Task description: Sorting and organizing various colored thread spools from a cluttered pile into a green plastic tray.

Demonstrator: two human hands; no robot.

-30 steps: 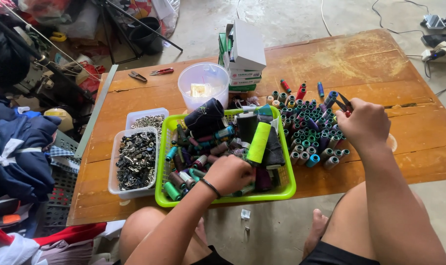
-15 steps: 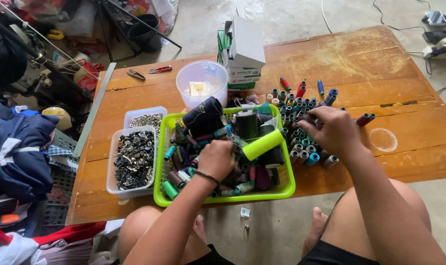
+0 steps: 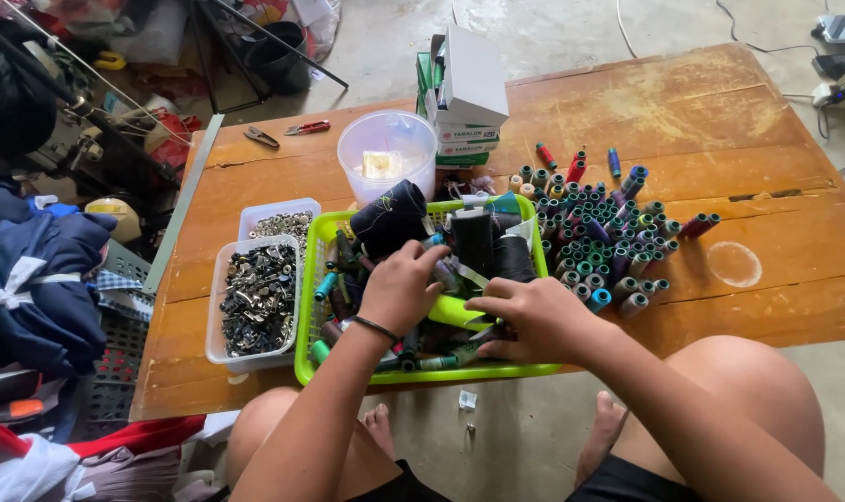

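Tray: your lime-green plastic basket (image 3: 303, 346) sits near, keeping loose thread spools within reach.
Left hand (image 3: 402, 286): curled, digging among spools; hold unclear.
Right hand (image 3: 534, 318): fingers spread flat over them, clasping nothing visible.
Sorted: upright small thread spools (image 3: 608, 244) clustered right of it.

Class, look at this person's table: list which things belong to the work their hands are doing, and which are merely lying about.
In use:
left hand
right hand
green tray of thread spools
standing spools beside it

Lying about:
scissors
red snips
stacked boxes
clear tub
two tubs of metal parts
wooden table
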